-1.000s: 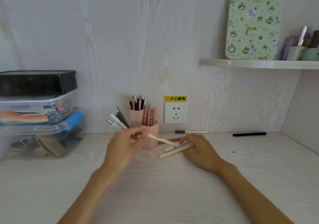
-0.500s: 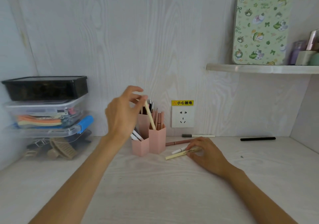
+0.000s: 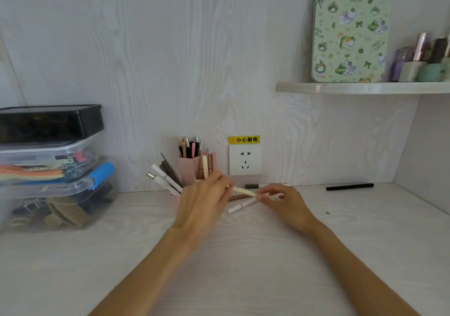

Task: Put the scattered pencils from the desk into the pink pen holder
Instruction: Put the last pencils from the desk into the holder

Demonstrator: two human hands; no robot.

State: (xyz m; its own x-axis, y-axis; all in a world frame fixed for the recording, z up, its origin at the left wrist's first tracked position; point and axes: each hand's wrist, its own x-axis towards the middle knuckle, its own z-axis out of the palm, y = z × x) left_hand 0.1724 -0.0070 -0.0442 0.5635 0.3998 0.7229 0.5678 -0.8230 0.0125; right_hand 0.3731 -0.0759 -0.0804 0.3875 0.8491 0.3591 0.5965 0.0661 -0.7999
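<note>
While the left hand (image 3: 203,203) hovers in front of the pink pen holder (image 3: 188,172), a cream pencil (image 3: 243,191) spans the gap between both hands. Its long axis runs roughly level across the desk (image 3: 243,255), tilted slightly downward toward the right. The left end sits at the left hand's fingertips (image 3: 225,181); the right end reaches the fingertips of the right hand (image 3: 285,200). Motion blur prevents a firm reading of which hand carries the load. The left hand's fingers are curled with the tips pinched at the pencil end, so a handover to the left hand appears to be in progress.

The holder stands just behind and slightly left of the left hand, partly hidden by it. A second cream pencil (image 3: 205,166) already stands upright in the front compartment. The left hand is the nearer hand to the holder, so insertion should fall to it: the pencil must be rotated from near-horizontal to near-vertical, then lowered tip-first.

Remaining items on the desk:
- a white pen (image 3: 242,205), lying diagonally just below the held pencil, beside the right hand;
- a brown pencil (image 3: 239,197), lying near the holder's base;
- a dark-capped marker (image 3: 255,186) against the wall (image 3: 170,60);
- a black pen (image 3: 349,186), well apart to the right.

The right hand is nearer to all four.
</note>
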